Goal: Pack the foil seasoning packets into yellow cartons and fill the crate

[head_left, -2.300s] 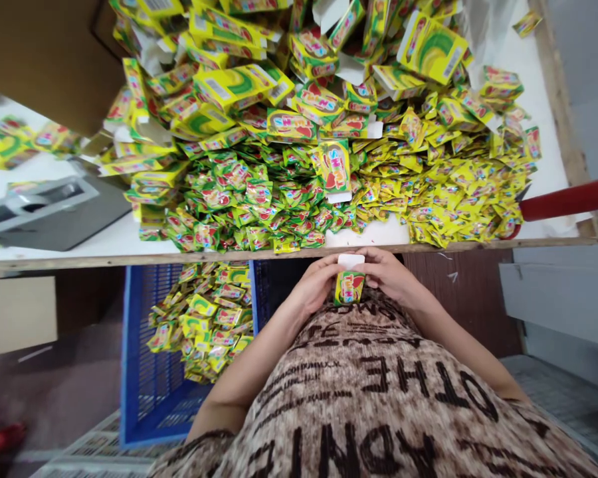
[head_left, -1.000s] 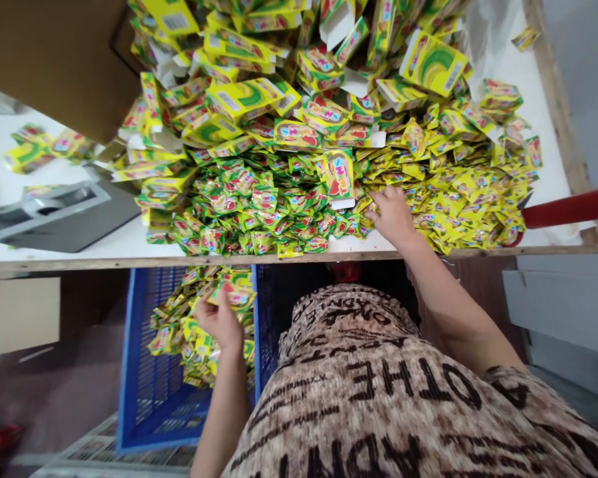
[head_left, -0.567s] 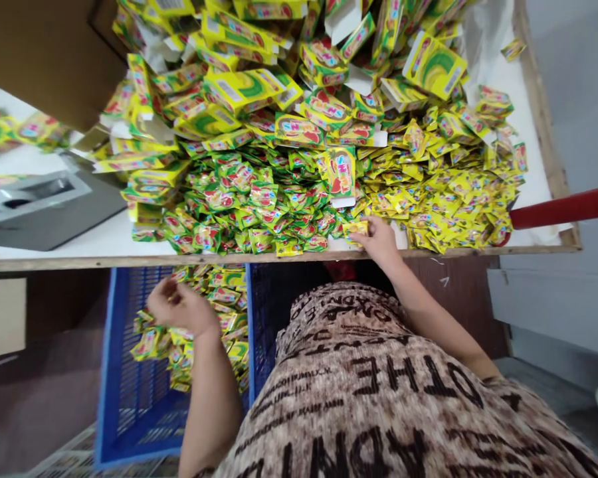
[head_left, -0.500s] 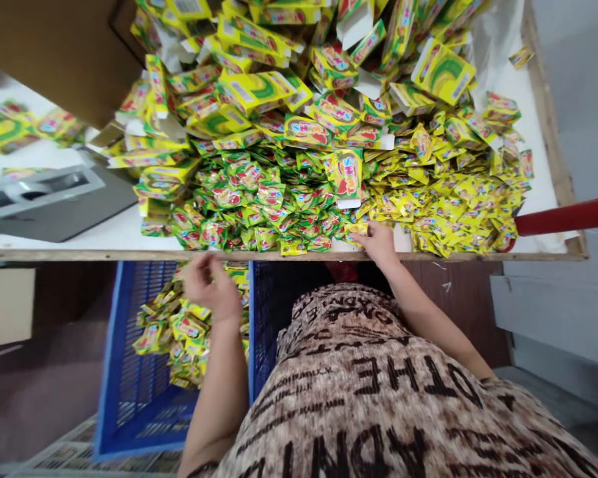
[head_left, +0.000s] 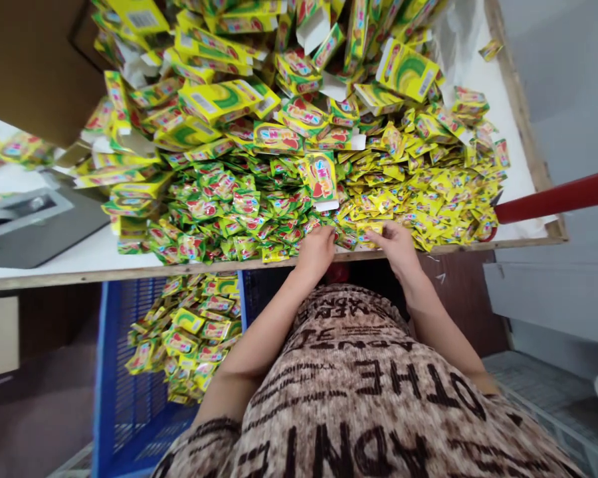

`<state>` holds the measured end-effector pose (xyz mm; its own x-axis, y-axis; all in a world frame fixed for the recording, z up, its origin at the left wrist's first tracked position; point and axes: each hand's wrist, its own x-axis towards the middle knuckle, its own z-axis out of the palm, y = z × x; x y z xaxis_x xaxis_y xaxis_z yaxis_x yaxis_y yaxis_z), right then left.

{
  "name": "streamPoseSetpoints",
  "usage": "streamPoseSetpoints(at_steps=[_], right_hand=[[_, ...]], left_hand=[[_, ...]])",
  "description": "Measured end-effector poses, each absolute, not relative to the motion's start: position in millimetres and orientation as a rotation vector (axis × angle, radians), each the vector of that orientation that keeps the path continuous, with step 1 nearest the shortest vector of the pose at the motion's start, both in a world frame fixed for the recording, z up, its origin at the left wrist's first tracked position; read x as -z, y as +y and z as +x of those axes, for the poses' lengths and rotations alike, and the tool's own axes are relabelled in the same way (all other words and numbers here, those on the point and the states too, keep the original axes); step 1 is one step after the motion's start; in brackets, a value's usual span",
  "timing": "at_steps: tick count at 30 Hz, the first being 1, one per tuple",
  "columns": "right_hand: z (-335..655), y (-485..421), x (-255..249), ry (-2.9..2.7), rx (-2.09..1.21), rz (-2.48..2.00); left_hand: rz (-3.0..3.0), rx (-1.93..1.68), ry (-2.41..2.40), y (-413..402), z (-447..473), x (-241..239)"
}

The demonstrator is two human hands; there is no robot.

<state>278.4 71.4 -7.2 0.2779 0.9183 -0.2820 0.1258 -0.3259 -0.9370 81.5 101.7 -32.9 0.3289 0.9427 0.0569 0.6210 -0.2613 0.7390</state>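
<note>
My right hand (head_left: 400, 247) pinches a small yellow candy sachet (head_left: 369, 232) at the table's front edge. To its left, my left hand (head_left: 317, 252) rests among the green and red sachets (head_left: 259, 206), its fingers curled together. What those fingers hold, if anything, is hidden. Between and just beyond both hands, an upright yellow and green box (head_left: 321, 182) with a white end flap leans on the sachets. A heap of yellow sachets (head_left: 443, 206) spreads right of my right hand.
Many flat candy boxes (head_left: 219, 99) pile up at the back. A blue crate (head_left: 110, 398) with packed boxes stands below the table edge at left. A red handle (head_left: 558, 197) juts in from the right. A cardboard box (head_left: 24, 60) and a grey metal tray (head_left: 54, 232) are at left.
My left hand has moved from over the blue crate up and right to the green sachets. My right hand keeps its yellow sachet near the edge. The camera view has shifted slightly.
</note>
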Motion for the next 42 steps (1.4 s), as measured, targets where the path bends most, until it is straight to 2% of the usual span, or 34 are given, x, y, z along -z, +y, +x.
streamPoseSetpoints(at_steps=[2,6,8,11,13,16,22,25,29,37,42], right_hand=[[264.4,74.7,11.0,-0.986,-1.222,-1.641],[255.3,78.4,24.9,-1.03,-1.123,-1.678],[259.0,76.1,30.8,-1.091,-1.076,-1.756],[263.8,70.1,35.1,-1.313,-0.818,-1.929],[262.9,67.8,35.4,-1.421,-0.685,-1.994],[261.3,70.6,31.7,-1.441,-0.846,-1.944],[285.3,80.9,9.6,-1.196,-1.167,-1.609],[293.9,83.3,3.0,-1.101,-1.286,-1.481],[288.6,82.9,5.3,-1.065,-1.181,-1.549],[268.7,77.8,10.9,-1.069,-0.978,-1.654],[266.0,71.5,0.6,-1.086,-1.235,-1.571]], left_hand=[[1.988,-0.63,1.478,99.5,72.4,32.6],[2.064,-0.642,1.445,94.0,73.1,19.0],[2.134,-0.537,1.426,98.0,84.4,10.4],[2.173,-0.262,1.465,110.8,102.4,3.9],[2.147,-0.201,1.457,118.4,108.4,6.6],[2.042,-0.355,1.378,123.2,105.2,17.9],[1.613,-0.903,1.328,113.8,91.7,22.9],[1.23,-0.867,1.161,108.1,100.4,16.9],[0.846,-0.85,1.028,103.7,114.3,11.8],[0.805,-0.975,1.037,92.2,121.0,10.6],[1.153,-1.02,1.135,95.3,110.9,4.4]])
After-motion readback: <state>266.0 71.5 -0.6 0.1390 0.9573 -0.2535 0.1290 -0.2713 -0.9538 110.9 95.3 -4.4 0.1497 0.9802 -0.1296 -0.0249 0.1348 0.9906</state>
